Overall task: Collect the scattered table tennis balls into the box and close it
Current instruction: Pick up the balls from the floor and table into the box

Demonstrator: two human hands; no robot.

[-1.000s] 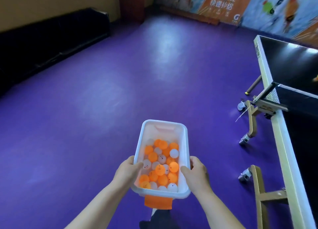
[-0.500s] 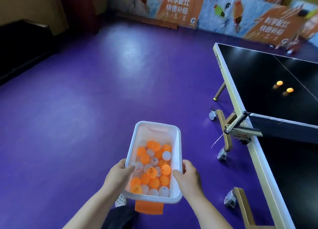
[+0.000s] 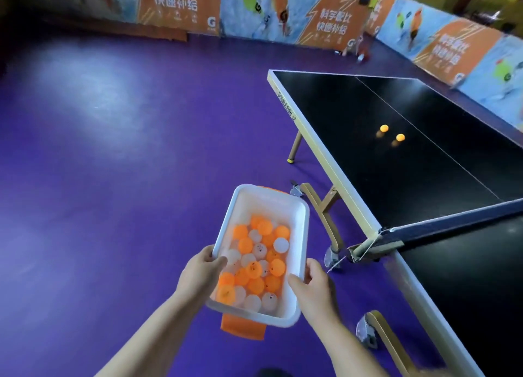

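Left hand (image 3: 202,269) and right hand (image 3: 314,289) both hold the white box (image 3: 266,204) by its near end. The left thumb is hooked over the rim at the near left corner, and the right hand clasps the near right wall. The box hangs in the air over the purple floor (image 3: 113,178), just beside the tabletop (image 3: 368,172) and short of the net (image 3: 452,226).

It is open side up, with orange and white balls (image 3: 256,266) heaped toward the end nearest the person and the far part bare. An orange piece (image 3: 243,328) sticks out beneath the near end and shows again past the far rim. I take it for the lid, carried underneath.

Two orange balls (image 3: 384,128) lie close together out on the tabletop, well apart from the box, so the collecting looks unfinished.

The risk I see is in fetching them. One hand must let go, and a lone grip at one end leaves the far end unsupported. If the box dips, the light balls will run forward and hop over the rim onto the floor. The orange piece could also slide free if the pinch under the box loosens.

The box's long axis runs away from the person and leans a little right, with its far short end aimed toward the tabletop's outer end.
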